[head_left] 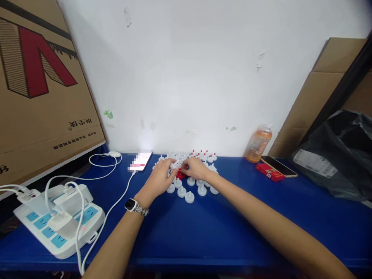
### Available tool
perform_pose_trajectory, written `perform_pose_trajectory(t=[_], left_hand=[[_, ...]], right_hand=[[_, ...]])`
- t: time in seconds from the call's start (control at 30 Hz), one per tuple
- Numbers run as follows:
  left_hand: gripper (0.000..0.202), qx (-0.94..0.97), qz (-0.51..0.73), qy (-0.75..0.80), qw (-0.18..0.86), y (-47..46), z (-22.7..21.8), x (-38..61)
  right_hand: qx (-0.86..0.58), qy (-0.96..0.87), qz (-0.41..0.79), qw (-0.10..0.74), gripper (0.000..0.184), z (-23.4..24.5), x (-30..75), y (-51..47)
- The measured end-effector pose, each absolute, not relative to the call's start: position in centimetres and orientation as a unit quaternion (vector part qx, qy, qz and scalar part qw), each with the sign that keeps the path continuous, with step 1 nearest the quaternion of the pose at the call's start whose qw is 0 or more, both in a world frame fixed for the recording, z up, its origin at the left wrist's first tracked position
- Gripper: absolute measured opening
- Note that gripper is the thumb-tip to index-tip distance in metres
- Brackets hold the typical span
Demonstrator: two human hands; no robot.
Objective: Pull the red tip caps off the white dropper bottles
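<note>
Several small white plastic caps (pixel 189 197) stand in a cluster on the blue table (pixel 203 228), some at the back with red tips (pixel 203 154). My left hand (pixel 161 179), with a watch on its wrist, pinches a small white piece (pixel 174 166) over the cluster. My right hand (pixel 195 168) is closed beside it, fingertips meeting the left hand's. A small pile of red pieces (pixel 180 175) lies just under both hands. What the right fingers hold is too small to make out.
A white power strip (pixel 58 224) with plugged chargers and cables sits front left. A lit phone (pixel 140 160) lies left of the caps. An orange drink bottle (pixel 258 144), red box (pixel 269 172) and dark phone (pixel 279 166) stand right; a black bag (pixel 340 155) far right. Cardboard boxes (pixel 40 85) lean at both sides.
</note>
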State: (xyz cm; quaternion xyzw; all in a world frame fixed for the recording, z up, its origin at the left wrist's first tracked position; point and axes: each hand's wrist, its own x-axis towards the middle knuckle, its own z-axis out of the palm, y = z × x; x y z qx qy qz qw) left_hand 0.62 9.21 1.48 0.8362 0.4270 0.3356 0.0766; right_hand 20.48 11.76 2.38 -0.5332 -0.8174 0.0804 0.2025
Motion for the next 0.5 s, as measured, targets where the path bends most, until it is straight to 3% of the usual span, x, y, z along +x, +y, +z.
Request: perform_pose_trajectory(t=[0.1, 0.27, 0.5], left_hand=[[0.037, 0.837, 0.34, 0.422, 0.082, 9.1, 1.7, 0.7], [0.04, 0.849, 0.334, 0.399, 0.095, 8.6, 1.9, 1.4], [0.04, 0.865, 0.337, 0.351, 0.123, 8.1, 1.5, 2.4]], right_hand=[[-0.509, -0.791, 0.121, 0.316, 0.009, 2.5, 20.9, 11.8], [-0.408, -0.666, 0.368, 0.504, 0.023, 2.4, 21.2, 10.1], [-0.367, -0.571, 0.455, 0.577, 0.035, 2.2, 20.9, 7.5]])
